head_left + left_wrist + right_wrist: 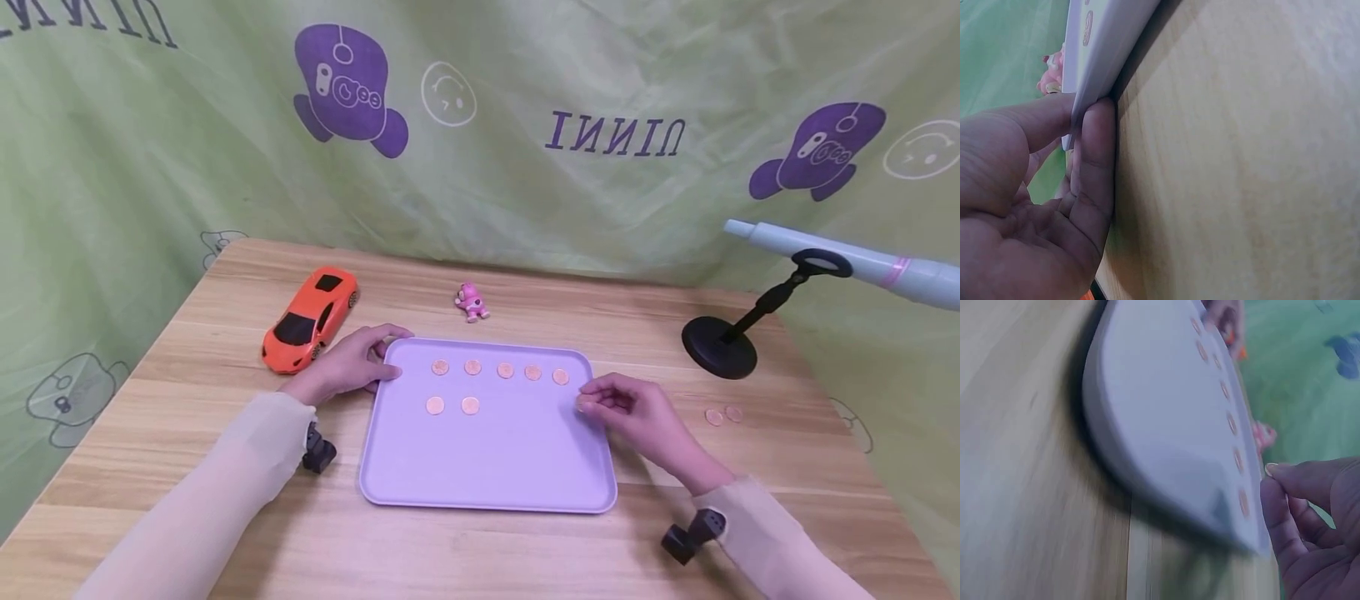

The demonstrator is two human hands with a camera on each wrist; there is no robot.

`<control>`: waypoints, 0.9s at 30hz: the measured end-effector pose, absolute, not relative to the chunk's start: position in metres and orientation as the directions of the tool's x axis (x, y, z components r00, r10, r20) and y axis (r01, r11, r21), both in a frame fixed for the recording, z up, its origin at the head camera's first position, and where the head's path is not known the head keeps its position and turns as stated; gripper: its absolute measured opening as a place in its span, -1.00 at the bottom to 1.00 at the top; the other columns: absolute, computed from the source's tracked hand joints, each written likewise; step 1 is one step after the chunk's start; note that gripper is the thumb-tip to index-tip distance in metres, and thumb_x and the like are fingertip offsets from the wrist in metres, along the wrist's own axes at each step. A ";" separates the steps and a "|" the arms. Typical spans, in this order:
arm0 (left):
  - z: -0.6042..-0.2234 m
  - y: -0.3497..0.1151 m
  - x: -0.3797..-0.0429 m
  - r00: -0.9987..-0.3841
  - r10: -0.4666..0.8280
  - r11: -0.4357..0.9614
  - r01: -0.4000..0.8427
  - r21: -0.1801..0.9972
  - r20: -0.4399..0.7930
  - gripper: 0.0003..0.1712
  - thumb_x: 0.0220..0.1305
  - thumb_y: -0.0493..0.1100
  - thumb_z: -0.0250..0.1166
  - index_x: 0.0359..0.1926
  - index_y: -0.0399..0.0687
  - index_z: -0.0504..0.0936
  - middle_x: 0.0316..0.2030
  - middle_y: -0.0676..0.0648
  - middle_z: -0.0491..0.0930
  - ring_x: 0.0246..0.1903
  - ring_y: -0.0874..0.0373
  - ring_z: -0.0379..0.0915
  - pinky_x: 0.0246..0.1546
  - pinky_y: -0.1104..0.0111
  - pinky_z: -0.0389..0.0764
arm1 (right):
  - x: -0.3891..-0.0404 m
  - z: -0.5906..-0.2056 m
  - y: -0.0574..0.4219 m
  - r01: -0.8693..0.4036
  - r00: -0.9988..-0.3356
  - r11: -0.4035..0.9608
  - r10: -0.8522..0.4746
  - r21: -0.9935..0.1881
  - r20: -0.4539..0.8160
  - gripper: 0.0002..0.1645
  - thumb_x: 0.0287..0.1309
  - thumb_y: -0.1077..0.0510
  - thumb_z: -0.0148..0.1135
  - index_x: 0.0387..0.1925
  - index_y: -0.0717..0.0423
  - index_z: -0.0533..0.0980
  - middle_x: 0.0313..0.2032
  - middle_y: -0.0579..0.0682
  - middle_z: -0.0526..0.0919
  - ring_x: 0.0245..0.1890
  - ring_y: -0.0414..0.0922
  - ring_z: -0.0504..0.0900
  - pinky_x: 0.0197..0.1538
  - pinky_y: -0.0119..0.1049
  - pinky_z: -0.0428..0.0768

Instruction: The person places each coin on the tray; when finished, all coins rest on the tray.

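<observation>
A lilac tray [517, 467] lies on the wooden table with copper-coloured coins [506, 370] on it: several in a back row, two in a row in front. At its far left corner my left hand [358, 360] grips the rim, thumb above and fingers beneath, as the left wrist view shows. Over the right edge, my right hand [630, 415] pinches a coin [1270, 468] between thumb and forefinger. That coin is above the tray, not touching it. Two more coins [713, 417] lie on the table to the right of the right hand.
An orange toy car [311, 321] stands left of the tray, by the left hand. Behind the tray is a small pink figurine [472, 302]. At the right, a black stand [720, 347] holds a pale blue tube [840, 250]. Green patterned cloth [495, 200] hangs behind the table.
</observation>
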State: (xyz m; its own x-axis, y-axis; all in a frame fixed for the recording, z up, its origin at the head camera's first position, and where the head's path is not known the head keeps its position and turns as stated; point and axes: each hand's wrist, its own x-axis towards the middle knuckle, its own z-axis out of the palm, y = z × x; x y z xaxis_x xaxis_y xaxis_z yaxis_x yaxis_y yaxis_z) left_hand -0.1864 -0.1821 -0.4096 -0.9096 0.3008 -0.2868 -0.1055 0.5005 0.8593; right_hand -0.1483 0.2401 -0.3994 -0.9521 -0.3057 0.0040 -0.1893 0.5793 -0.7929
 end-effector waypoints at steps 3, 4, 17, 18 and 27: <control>-0.409 -0.181 -0.187 -0.909 0.301 0.505 -0.104 0.857 -0.288 -0.31 0.37 -0.42 0.32 0.48 -0.17 0.39 -0.19 -0.15 0.32 -0.31 0.11 0.49 -0.41 0.40 0.69 | -0.152 -0.403 0.222 -0.198 -0.932 0.554 -0.362 -0.808 -0.020 -0.77 0.20 0.25 0.50 -0.12 0.25 0.69 -0.24 0.12 0.79 -0.30 -0.30 0.70 -0.21 -0.45 0.74; -0.409 -0.181 -0.187 -0.909 0.299 0.507 -0.105 0.856 -0.289 -0.31 0.37 -0.42 0.32 0.48 -0.17 0.39 -0.19 -0.15 0.31 -0.32 0.11 0.49 -0.41 0.40 0.69 | -0.153 -0.405 0.216 -0.205 -0.924 0.546 -0.381 -0.812 -0.023 -0.78 0.20 0.26 0.50 -0.13 0.26 0.69 -0.26 0.12 0.79 -0.31 -0.29 0.70 -0.22 -0.44 0.74; -0.407 -0.180 -0.186 -0.908 0.280 0.531 -0.125 0.838 -0.313 -0.30 0.38 -0.40 0.33 0.49 -0.14 0.38 -0.19 -0.15 0.31 -0.39 0.14 0.49 -0.43 0.40 0.68 | -0.165 -0.412 0.163 -0.335 -0.849 0.521 -0.528 -0.785 0.012 -0.87 0.20 0.27 0.49 -0.23 0.19 0.69 -0.32 0.04 0.77 -0.31 -0.26 0.67 -0.20 -0.46 0.68; -0.407 -0.181 -0.186 -0.908 0.281 0.531 -0.123 0.838 -0.311 -0.30 0.38 -0.40 0.33 0.49 -0.15 0.38 -0.19 -0.16 0.32 -0.39 0.14 0.50 -0.43 0.39 0.69 | -0.166 -0.413 0.161 -0.345 -0.843 0.523 -0.538 -0.779 0.012 -0.88 0.20 0.27 0.49 -0.23 0.19 0.69 -0.31 0.05 0.77 -0.30 -0.25 0.67 -0.19 -0.46 0.68; -0.407 -0.180 -0.186 -0.905 0.297 0.516 -0.116 0.849 -0.304 -0.28 0.37 -0.41 0.33 0.50 -0.18 0.36 -0.20 -0.17 0.33 -0.40 0.14 0.50 -0.45 0.38 0.70 | -0.166 -0.413 0.153 -0.386 -0.838 0.571 -0.545 -0.725 0.017 -0.91 0.23 0.28 0.47 -0.25 0.16 0.69 -0.34 0.00 0.74 -0.35 -0.29 0.60 -0.22 -0.47 0.64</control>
State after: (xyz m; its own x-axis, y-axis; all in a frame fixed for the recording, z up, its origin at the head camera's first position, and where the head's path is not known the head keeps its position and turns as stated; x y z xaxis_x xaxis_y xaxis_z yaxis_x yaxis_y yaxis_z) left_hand -0.1862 -0.1802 -0.4069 -0.9050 0.2975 -0.3042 -0.1156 0.5163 0.8486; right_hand -0.1656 0.1532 -0.4134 -0.8384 -0.5448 0.0171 -0.3857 0.5708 -0.7248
